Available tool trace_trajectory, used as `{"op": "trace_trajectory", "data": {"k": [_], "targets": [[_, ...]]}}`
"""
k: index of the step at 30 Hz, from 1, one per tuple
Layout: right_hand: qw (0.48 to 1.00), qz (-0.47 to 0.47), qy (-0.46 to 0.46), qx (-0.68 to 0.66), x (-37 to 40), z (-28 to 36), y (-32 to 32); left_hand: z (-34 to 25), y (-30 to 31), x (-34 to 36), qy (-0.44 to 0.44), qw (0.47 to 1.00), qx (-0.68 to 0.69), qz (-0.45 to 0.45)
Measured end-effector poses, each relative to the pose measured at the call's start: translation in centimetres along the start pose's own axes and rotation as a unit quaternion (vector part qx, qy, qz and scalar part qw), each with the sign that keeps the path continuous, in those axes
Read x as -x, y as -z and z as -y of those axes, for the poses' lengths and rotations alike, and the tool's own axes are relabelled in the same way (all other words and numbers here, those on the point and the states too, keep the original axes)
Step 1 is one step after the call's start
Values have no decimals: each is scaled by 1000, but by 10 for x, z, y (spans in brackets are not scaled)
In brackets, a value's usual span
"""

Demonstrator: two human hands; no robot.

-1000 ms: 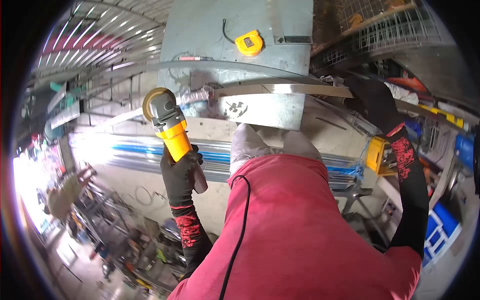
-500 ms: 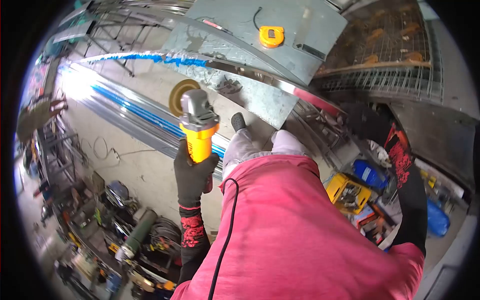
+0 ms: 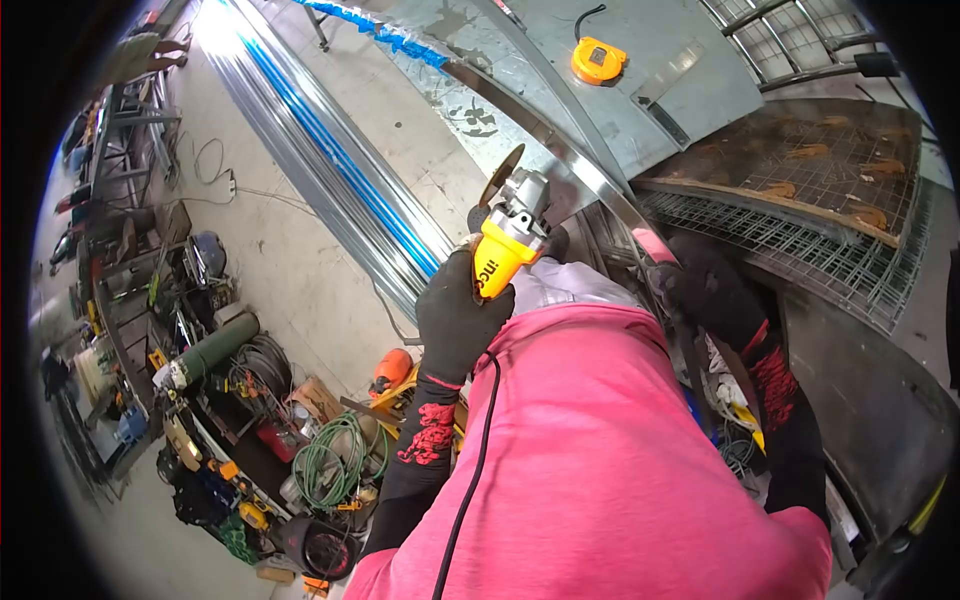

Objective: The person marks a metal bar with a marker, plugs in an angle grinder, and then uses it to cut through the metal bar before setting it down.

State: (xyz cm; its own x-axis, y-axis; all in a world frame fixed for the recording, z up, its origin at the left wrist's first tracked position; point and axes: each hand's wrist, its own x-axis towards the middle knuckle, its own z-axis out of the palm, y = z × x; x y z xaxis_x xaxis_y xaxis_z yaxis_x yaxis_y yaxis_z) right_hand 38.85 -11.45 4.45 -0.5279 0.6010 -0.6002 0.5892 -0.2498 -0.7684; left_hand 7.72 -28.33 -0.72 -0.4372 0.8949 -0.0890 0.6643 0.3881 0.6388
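My left hand (image 3: pixel 462 318), in a black glove, is wrapped around the yellow body of an angle grinder (image 3: pixel 503 262). The grinder's thin disc (image 3: pixel 502 174) points up and away from me, close to a shiny metal bar (image 3: pixel 590 180). Blue film (image 3: pixel 385 32) covers the far part of that bar. At the bar's near end my gloved right hand (image 3: pixel 705 285) is closed around it, its fingers partly hidden in dark shadow. A yellow tape measure (image 3: pixel 598 62) lies on the grey metal table (image 3: pixel 690 110) beyond the bar.
Long metal profiles (image 3: pixel 300 140) with blue film lie on the floor to the left. Wire mesh panels (image 3: pixel 800 240) are stacked at right. Green hose (image 3: pixel 335 460), a green cylinder (image 3: pixel 215 350) and tools clutter the lower left. Another person's legs (image 3: pixel 155 55) show at far left.
The grinder in my left hand has moved right and toward the bar, its disc now seen more edge-on. My right hand has come lower and nearer my body. The camera view has turned.
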Motion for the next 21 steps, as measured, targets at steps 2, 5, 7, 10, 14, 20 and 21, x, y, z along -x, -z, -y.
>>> {"op": "trace_trajectory", "data": {"k": [2,5,7,10,14,20,21], "targets": [[1000,-7,14,19,3,-2,0,-4,-4,-2,25,999,-21,24],[991,-53,96,83,-4,-13,-7,-6,-10,-3,16,999,-45,12],[973,-87,169,133,-6,-13,-8,-9,-12,-3,13,999,-37,-1],[996,-48,43,69,1,-3,-8,-7,-18,-3,0,1000,-21,-20],[989,-73,63,109,-1,-12,-9,-5,-27,-3,-12,999,-12,-27],[986,-73,89,121,3,2,-12,4,-39,-2,-31,999,-14,-37],[988,-70,85,113,3,4,-12,5,-40,-2,-29,999,-13,-37]]}}
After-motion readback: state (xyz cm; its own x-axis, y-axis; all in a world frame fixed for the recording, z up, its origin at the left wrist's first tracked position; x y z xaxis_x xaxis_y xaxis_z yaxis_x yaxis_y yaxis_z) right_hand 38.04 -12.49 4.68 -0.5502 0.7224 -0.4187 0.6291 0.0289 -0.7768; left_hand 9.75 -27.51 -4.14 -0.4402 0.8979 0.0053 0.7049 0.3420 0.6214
